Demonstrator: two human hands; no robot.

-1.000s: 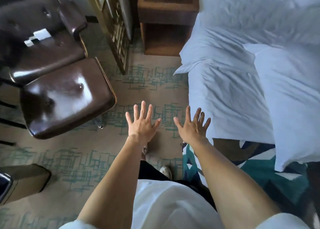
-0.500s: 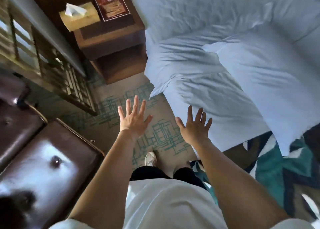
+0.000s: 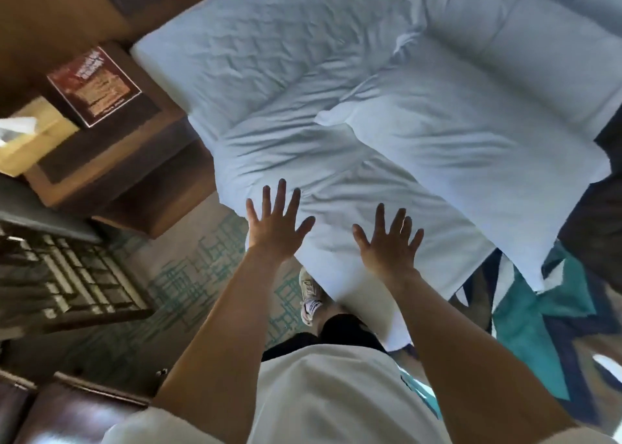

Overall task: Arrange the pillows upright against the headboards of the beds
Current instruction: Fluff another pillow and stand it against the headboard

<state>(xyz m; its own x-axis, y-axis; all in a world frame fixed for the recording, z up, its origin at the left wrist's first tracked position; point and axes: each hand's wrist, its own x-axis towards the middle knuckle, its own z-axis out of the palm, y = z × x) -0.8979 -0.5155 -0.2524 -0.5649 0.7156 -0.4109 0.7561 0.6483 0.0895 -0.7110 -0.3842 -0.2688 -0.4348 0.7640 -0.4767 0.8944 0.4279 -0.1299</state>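
Observation:
A bed with rumpled white linen fills the upper middle and right. A white pillow lies flat on it, right of centre, and a second long white pillow lies further back at the upper right. Another white pillow or folded cover hangs over the bed's near edge. My left hand and my right hand are stretched out over that near edge, fingers spread, holding nothing. A dark wooden headboard runs along the upper left.
A wooden nightstand stands left of the bed, with a dark red card and a tissue box on it. A lattice screen and a brown leather chair are at the left. A teal patterned runner crosses the bed's foot.
My view has swung right and closer to the bed. Both open hands have moved from above the carpet to above the bed's near edge.

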